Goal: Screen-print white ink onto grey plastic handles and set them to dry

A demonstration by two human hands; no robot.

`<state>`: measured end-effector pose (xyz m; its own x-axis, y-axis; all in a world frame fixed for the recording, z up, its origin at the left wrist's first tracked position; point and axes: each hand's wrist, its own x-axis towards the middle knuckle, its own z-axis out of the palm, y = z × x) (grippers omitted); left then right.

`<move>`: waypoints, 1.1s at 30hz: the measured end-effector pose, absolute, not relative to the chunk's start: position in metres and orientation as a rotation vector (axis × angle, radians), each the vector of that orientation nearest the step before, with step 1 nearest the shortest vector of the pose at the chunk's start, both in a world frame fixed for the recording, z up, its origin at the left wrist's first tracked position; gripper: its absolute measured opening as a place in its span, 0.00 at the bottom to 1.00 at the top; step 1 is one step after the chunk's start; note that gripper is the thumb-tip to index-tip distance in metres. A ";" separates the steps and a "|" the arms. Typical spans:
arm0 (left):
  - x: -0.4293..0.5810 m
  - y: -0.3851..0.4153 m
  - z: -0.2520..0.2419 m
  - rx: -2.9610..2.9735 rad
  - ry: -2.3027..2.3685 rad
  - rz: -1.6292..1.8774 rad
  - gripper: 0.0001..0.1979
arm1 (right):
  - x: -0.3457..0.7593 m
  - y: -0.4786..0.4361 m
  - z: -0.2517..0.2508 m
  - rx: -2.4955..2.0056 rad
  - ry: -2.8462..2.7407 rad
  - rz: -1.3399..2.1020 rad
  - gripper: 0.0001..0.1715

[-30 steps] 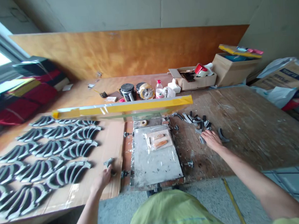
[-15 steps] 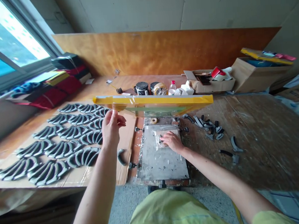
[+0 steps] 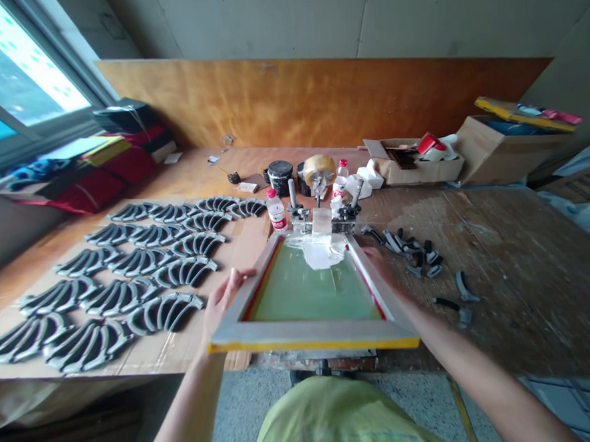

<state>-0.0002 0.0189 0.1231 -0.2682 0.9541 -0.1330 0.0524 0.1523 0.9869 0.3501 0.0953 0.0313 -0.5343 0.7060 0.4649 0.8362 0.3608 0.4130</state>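
Note:
A screen printing frame [image 3: 312, 330], with grey rails, green mesh and yellow tape along its front edge, lies lowered over the printing base in front of me. White ink [image 3: 321, 253] is pooled at the mesh's far end, by a squeegee blade [image 3: 322, 223]. My left hand [image 3: 224, 297] is closed at the frame's left rail, fingers against its edge. At the right rail is my right hand [image 3: 376, 261], its fingers blurred and partly hidden by the frame. The base and the small piece on it are covered.
Rows of curved grey-black parts [image 3: 124, 291] lie on cardboard at left. More loose parts [image 3: 411, 250] are scattered at right. Red-capped bottles [image 3: 277, 212], a black tub [image 3: 281, 176] and a tape roll [image 3: 319, 168] stand behind; an open carton [image 3: 424, 166] sits farther right.
The screen frame has swung down from its raised position, hiding the base. My right hand has left the small piece and moved to the right rail; my left hand has come lower and nearer.

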 end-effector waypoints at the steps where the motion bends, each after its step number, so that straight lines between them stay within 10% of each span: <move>1: -0.002 0.009 0.111 0.983 1.547 1.147 0.27 | 0.357 0.105 0.041 -1.465 -2.329 -0.787 0.38; 3: -0.002 -0.004 0.084 0.925 1.532 1.014 0.33 | 0.356 0.125 0.057 -1.544 -2.151 -0.405 0.15; 7: 0.005 -0.009 0.033 0.868 1.526 1.007 0.44 | 0.307 0.159 0.075 -1.451 -2.202 0.019 0.31; 15: 0.005 -0.006 0.012 0.855 1.579 1.001 0.37 | 0.274 0.145 0.058 -1.544 -2.595 0.210 0.05; 21: 0.007 -0.007 0.010 0.855 1.587 1.021 0.35 | 0.316 0.105 0.066 -1.082 -2.784 0.324 0.20; 33: 0.004 -0.008 0.010 0.880 1.558 1.007 0.34 | 0.305 0.081 0.039 -1.002 -2.666 0.192 0.18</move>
